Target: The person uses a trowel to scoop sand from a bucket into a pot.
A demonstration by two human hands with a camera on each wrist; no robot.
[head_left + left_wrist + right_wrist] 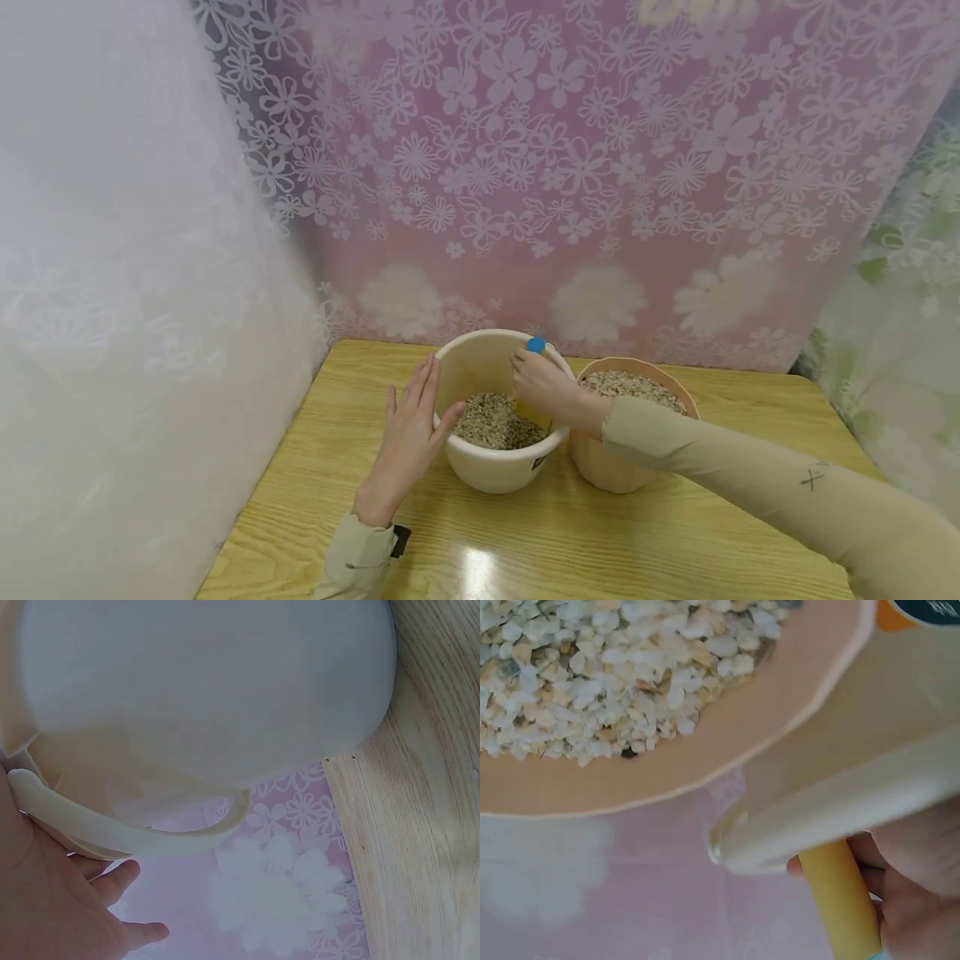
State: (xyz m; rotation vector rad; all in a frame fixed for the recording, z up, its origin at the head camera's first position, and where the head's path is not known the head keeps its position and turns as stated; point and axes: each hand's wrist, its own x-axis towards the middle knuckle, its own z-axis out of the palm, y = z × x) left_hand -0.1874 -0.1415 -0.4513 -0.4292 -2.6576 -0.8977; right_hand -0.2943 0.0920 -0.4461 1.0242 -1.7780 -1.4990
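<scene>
A white bucket point(491, 472) stands on the table with grey-brown gravel point(486, 421) in its bottom. My left hand point(405, 433) rests at the bucket's left rim, fingers straight along the outside and thumb over the edge. In the left wrist view, the bucket's curved handle point(142, 838) hangs beside those fingers. Reaching over the right rim, my right hand point(546, 385) grips the yellow handle point(838, 896) of a small shovel, whose blue end point(536, 344) pokes up above the fist. The shovel's lower part reaches down toward the gravel, mostly hidden by the hand.
Close at the bucket's right is a peach-coloured pot point(611, 465) filled with pale gravel point(607, 682); my right forearm crosses in front of it. Both containers stand on a wood-grain table point(525, 542). Flowered pink cloth point(525, 167) hangs behind, with pale sheets on either side.
</scene>
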